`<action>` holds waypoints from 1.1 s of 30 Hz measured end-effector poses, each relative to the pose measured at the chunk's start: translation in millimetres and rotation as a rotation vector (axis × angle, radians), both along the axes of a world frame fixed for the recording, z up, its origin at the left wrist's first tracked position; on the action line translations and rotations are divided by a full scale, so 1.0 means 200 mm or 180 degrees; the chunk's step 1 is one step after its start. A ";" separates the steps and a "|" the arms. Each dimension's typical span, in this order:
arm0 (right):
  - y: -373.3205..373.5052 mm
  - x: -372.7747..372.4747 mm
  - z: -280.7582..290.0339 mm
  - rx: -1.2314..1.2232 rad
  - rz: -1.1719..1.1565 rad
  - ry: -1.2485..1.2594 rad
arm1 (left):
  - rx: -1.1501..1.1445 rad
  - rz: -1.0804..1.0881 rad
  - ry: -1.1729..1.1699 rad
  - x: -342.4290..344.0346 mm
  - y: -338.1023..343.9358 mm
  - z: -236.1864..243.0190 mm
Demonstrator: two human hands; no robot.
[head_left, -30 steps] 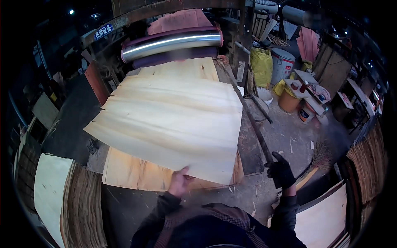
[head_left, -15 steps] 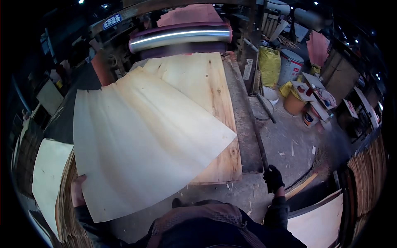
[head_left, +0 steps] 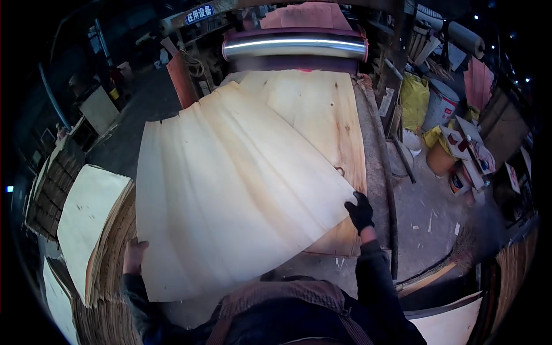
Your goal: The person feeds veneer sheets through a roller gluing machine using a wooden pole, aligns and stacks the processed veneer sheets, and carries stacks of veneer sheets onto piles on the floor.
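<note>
A large pale wood veneer sheet [head_left: 230, 195], wavy along its far edge, lies askew over a second veneer sheet [head_left: 322, 109] with brown knots. My bare left hand [head_left: 135, 253] grips the near left edge of the upper sheet, thumb on top and the other fingers hidden. My right hand [head_left: 360, 212], in a black glove, is at the sheet's right corner, with thumb and fingers closed about the edge. The knotty sheet's far end reaches a shiny metal roller [head_left: 296, 46] with pink-stained ends.
Stacked veneer [head_left: 95, 224] stands left of me. At the right are a dark rail [head_left: 393, 230], a yellow sack [head_left: 414, 100], a white drum [head_left: 441, 103], an orange bucket [head_left: 440, 158] and a broom [head_left: 460, 253]. Another veneer stack [head_left: 514, 270] stands at the far right.
My right hand has left the dark rail and moved up and inward to the veneer sheet's right corner, taking hold there. My left hand keeps its edge. The view has turned left.
</note>
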State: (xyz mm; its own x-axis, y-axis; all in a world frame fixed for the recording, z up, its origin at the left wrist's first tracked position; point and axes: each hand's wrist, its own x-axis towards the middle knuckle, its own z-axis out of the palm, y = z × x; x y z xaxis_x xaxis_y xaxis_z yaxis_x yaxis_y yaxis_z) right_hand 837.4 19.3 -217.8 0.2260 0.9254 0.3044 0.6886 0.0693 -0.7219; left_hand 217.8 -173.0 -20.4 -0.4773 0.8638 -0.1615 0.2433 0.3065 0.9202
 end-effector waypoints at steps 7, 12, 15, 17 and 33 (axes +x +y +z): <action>0.32 -0.24 0.15 -0.1903 -0.0390 -0.1118 | 0.0334 -0.0048 0.0439 0.00 -0.07 0.05; 0.31 -0.25 0.26 -0.2282 -0.0504 -0.1202 | -0.0168 -0.0195 0.0436 0.05 -0.11 0.17; 0.29 -0.19 0.31 -0.2120 -0.0121 -0.0751 | 0.0105 -0.0290 0.0120 0.08 -0.10 0.21; 0.28 -0.16 0.38 -0.1827 0.0158 -0.0462 | 0.0692 -0.0472 -0.0125 0.11 -0.09 0.23; -0.46 -0.25 0.57 -0.0010 -0.0261 0.0876 | 0.0316 -0.0473 0.0288 0.27 0.00 0.47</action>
State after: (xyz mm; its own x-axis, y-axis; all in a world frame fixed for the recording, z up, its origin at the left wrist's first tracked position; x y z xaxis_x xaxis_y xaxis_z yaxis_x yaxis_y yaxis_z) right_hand 786.7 -72.7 -103.6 0.3739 0.9014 0.2183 0.4700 0.0188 -0.8825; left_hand 270.8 -173.7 73.6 -0.3522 0.9353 -0.0342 0.3622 0.1699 0.9165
